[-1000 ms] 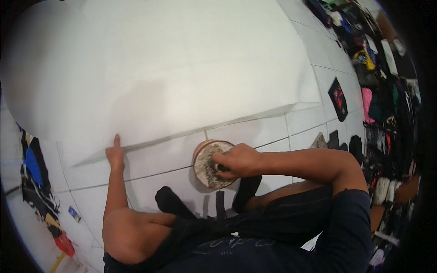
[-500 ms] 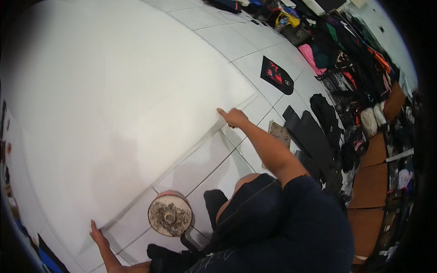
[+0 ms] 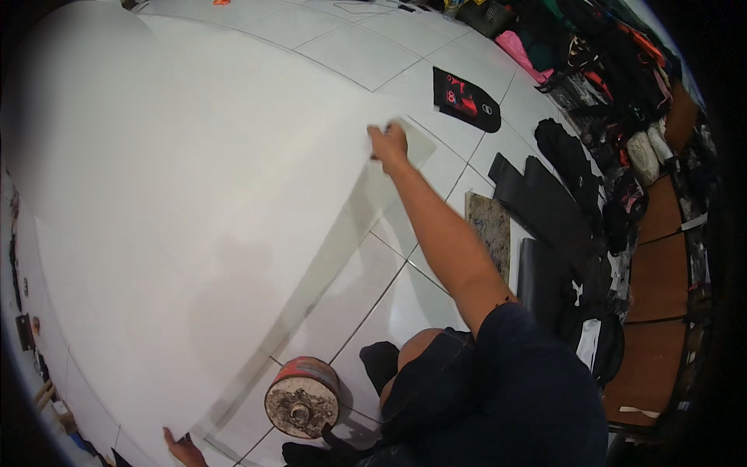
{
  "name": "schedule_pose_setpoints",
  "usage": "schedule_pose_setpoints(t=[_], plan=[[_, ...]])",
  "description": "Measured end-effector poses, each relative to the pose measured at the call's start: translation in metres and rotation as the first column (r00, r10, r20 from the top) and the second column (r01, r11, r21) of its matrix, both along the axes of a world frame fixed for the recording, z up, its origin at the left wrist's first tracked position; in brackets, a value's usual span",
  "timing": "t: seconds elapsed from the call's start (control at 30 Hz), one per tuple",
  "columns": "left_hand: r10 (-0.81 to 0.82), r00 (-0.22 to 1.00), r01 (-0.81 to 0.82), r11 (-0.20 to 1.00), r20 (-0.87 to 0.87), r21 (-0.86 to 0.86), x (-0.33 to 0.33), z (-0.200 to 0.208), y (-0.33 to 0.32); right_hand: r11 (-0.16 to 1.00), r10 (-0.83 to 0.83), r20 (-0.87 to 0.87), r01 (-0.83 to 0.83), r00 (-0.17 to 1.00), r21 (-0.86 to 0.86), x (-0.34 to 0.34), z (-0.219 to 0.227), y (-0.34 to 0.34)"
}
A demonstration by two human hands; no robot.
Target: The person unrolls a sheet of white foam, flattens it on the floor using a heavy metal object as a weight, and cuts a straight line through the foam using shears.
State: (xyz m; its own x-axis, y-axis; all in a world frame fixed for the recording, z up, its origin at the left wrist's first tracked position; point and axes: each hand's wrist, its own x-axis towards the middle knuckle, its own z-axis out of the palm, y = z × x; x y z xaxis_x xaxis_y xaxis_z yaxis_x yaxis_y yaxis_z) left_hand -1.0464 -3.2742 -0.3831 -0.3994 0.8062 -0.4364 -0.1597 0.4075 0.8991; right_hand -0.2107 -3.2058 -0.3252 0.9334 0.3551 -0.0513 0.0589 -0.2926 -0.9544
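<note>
A large white sheet point(image 3: 194, 194) spreads over the tiled floor in front of me. My right hand point(image 3: 391, 145) grips its near edge towards the right corner, fingers closed, and holds that edge up. Below it a paler greenish-white layer point(image 3: 342, 226) shows as a strip that widens to the right. At the lower left my left hand point(image 3: 185, 449) pinches the other end of the same edge, thumb on top and the other fingers partly hidden. Near my knees stands a round red tin point(image 3: 305, 397) with a crusted, stained top.
A black curved panel with a red pattern point(image 3: 467, 100) lies on the tiles beyond my right hand. Right of my arm are a speckled slab point(image 3: 489, 226) and black flat pieces point(image 3: 537, 202). Brown panels point(image 3: 657, 280) and piled goods line the right side.
My right hand has moved away from me, taking the sheet's edge with it and baring a strip of the layer below. My left hand sits lower in view.
</note>
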Motion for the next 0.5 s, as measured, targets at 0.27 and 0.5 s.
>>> schedule_pose_setpoints(t=[0.27, 0.5], plan=[[0.007, 1.000, -0.007, 0.997, -0.009, -0.083, 0.070, 0.018, -0.020, 0.941, 0.013, 0.128, 0.031, 0.992, -0.338, 0.067, -0.029, -0.073], [-0.209, 0.975, 0.222, 0.944, 0.077, -0.246, 0.029, -0.054, -0.029, 0.928, 0.023, -0.241, -0.110, 0.970, -0.357, 0.036, -0.112, -0.089]])
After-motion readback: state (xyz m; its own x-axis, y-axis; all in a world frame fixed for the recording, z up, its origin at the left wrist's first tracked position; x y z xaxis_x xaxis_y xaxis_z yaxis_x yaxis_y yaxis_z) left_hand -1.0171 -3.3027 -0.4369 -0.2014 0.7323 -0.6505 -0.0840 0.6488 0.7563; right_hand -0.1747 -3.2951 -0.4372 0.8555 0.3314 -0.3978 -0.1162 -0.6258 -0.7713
